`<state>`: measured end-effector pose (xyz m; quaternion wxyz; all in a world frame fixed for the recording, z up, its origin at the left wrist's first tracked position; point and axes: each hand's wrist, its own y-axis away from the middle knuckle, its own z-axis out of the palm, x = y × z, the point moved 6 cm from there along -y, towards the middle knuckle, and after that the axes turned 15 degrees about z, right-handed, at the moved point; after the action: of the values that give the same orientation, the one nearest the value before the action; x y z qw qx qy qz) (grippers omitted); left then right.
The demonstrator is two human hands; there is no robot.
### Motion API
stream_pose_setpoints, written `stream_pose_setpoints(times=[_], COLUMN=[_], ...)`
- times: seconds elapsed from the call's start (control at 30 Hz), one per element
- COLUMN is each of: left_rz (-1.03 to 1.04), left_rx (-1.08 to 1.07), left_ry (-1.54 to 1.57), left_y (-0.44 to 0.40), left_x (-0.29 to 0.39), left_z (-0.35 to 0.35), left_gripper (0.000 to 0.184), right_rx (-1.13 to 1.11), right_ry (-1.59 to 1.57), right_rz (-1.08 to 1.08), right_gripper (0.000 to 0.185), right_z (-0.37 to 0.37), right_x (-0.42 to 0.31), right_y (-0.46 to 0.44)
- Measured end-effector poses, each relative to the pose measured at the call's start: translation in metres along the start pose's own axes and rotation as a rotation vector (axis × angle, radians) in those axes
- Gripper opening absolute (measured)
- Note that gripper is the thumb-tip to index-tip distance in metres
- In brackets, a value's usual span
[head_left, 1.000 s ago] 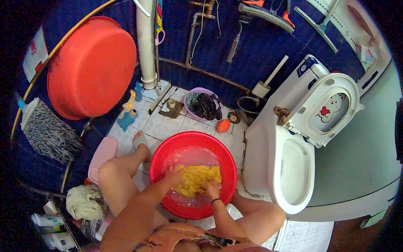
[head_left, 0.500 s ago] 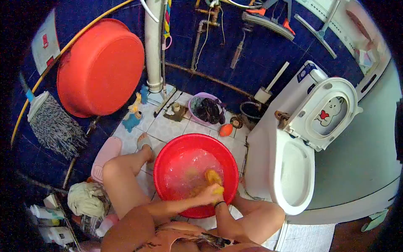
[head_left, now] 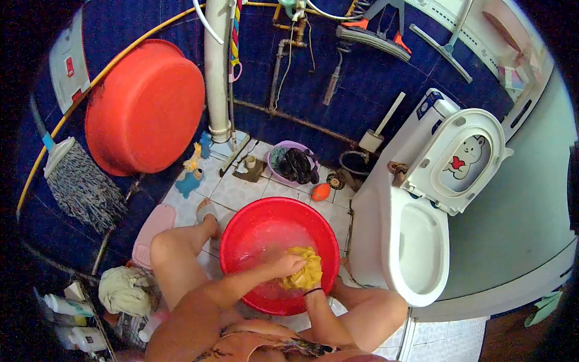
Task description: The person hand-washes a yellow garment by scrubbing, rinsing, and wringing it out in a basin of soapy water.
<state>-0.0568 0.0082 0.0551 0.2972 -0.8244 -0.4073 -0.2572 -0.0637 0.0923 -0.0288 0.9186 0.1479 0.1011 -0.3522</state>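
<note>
A red basin (head_left: 232, 241) with cloudy water stands on the tiled floor between my legs. Over its right half, a bunched yellow cloth (head_left: 306, 269) is between my hands. My left hand (head_left: 285, 265) is closed on the cloth's left side, coming in from the left. My right hand (head_left: 313, 286), below a dark wristband, is closed on the lower right part of the cloth, its fingers mostly hidden.
A white toilet (head_left: 416, 253) with raised lid stands at right. Behind the basin are a purple tub (head_left: 277, 172) with dark cloth and an orange ball (head_left: 321, 192). A large red tub (head_left: 148, 108) and a mop (head_left: 84, 187) hang at left.
The cloth was spread in the basin, then was mostly hidden in and under my hands near the right side. Now it shows as a bunched wad between them, and my left hand has moved slightly up-left.
</note>
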Motion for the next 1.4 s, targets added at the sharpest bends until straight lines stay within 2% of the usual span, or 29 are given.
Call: stream_pose_setpoints(times=[0.07,0.17,0.23,0.27,0.3,0.33,0.4,0.43,0.5,0.57,0.67,0.7,0.73,0.77,0.8,0.93,1.03,1.13,1.2,1.23,1.3,1.33,1.4], left_rz=[0.084,0.197,0.221,0.219,0.218,0.218,-0.103,-0.261,-0.465,-0.566,-0.499,-0.446,-0.392,-0.345,-0.300,-0.266,-0.026,-0.083,-0.187,-0.239,-0.306,-0.279,-0.226], left_rx=[-0.124,-0.464,-0.737,-0.693,-0.648,-0.603,-0.294,-0.139,-0.013,0.035,-0.014,-0.031,-0.045,0.064,0.172,0.111,-0.014,-0.002,0.209,0.310,0.286,0.195,0.017], left_ry=[-0.104,-0.286,-0.435,-0.460,-0.484,-0.506,-0.468,-0.442,-0.465,-0.333,0.133,0.317,0.495,0.477,0.461,0.761,0.522,0.364,0.295,0.257,0.092,0.035,-0.090], left_y=[0.005,0.021,0.033,0.035,0.038,0.041,0.044,0.048,0.065,0.081,0.087,0.084,0.083,0.076,0.065,0.021,0.006,0.000,-0.001,0.002,0.006,0.004,0.002], left_x=[-0.015,-0.051,-0.054,-0.056,-0.057,-0.058,-0.092,-0.108,-0.129,-0.142,-0.155,-0.174,-0.182,-0.166,-0.136,-0.005,0.056,0.044,0.006,-0.008,-0.027,-0.031,-0.046], left_z=[-0.004,0.011,0.011,0.008,0.008,0.009,0.010,0.011,0.023,0.040,0.088,0.120,0.137,0.131,0.125,0.078,0.058,0.060,0.053,0.041,0.021,0.014,0.000], left_gripper=[0.031,0.028,0.028,0.029,0.030,0.032,0.034,0.035,0.037,0.042,0.052,0.052,0.052,0.047,0.044,0.034,0.032,0.032,0.030,0.029,0.036,0.035,0.035], right_rx=[0.164,0.533,0.771,0.879,0.945,1.017,1.171,1.192,1.190,1.016,0.928,0.891,0.826,0.764,0.714,0.557,0.471,0.403,0.379,0.370,0.368,0.393,0.483], right_ry=[-0.124,0.117,0.593,0.838,1.567,1.623,1.731,1.464,0.931,0.739,0.460,0.424,0.327,0.233,0.179,0.069,0.092,0.208,0.389,0.593,0.985,0.990,0.019], right_rz=[-0.041,-0.170,-0.065,-0.005,-0.152,-0.080,0.072,0.154,0.292,0.403,0.499,0.504,0.546,0.591,0.595,0.504,0.338,0.188,0.095,0.036,-0.106,-0.115,0.141], right_gripper=[0.043,0.029,0.027,0.027,0.018,0.022,0.033,0.041,0.062,0.072,0.081,0.084,0.082,0.080,0.073,0.062,0.057,0.053,0.050,0.048,0.046,0.045,0.037], right_z=[0.025,0.007,-0.023,-0.054,-0.108,-0.111,-0.109,-0.133,-0.174,-0.145,-0.031,-0.017,-0.034,-0.054,-0.044,-0.032,-0.033,-0.031,-0.025,-0.017,0.002,0.015,0.057], right_x=[-0.002,-0.011,-0.012,-0.014,-0.019,-0.016,-0.011,-0.005,0.017,0.035,0.042,0.046,0.050,0.055,0.051,0.033,0.024,0.021,0.019,0.016,0.012,0.011,0.021], right_y=[0.008,0.023,0.024,0.020,0.009,0.013,0.028,0.030,0.029,0.027,0.037,0.038,0.033,0.028,0.029,0.027,0.025,0.024,0.022,0.018,0.014,0.013,0.023])
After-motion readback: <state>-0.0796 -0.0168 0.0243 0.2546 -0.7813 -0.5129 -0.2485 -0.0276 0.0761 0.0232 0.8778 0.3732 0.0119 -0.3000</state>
